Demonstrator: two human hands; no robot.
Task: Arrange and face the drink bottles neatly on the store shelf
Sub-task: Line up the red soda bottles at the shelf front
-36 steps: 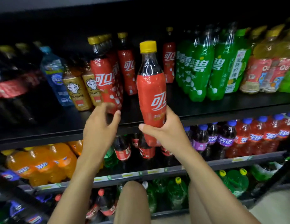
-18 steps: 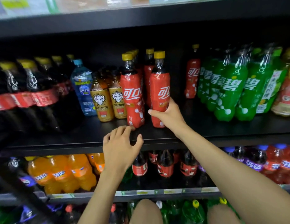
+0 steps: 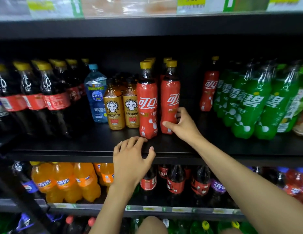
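Observation:
My right hand (image 3: 182, 123) grips the lower part of a red cola bottle (image 3: 170, 97) with a yellow cap, which stands upright on the black middle shelf (image 3: 79, 146). Just left of it stands a second red cola bottle (image 3: 147, 102), a little nearer the front edge. My left hand (image 3: 131, 159) rests on the shelf's front edge below that bottle, fingers spread and holding nothing. A third red cola bottle (image 3: 209, 88) stands alone further right and deeper in.
Two gold energy-drink bottles (image 3: 122, 108), a blue water bottle (image 3: 95, 93) and large dark cola bottles (image 3: 46, 98) fill the left. Green soda bottles (image 3: 248, 102) crowd the right. Orange soda (image 3: 66, 181) and small colas sit on the shelf below. A shelf with price tags overhangs above.
My right hand carried the cola bottle from in front of the shelf and stood it beside the other red one. My left hand came down onto the shelf edge.

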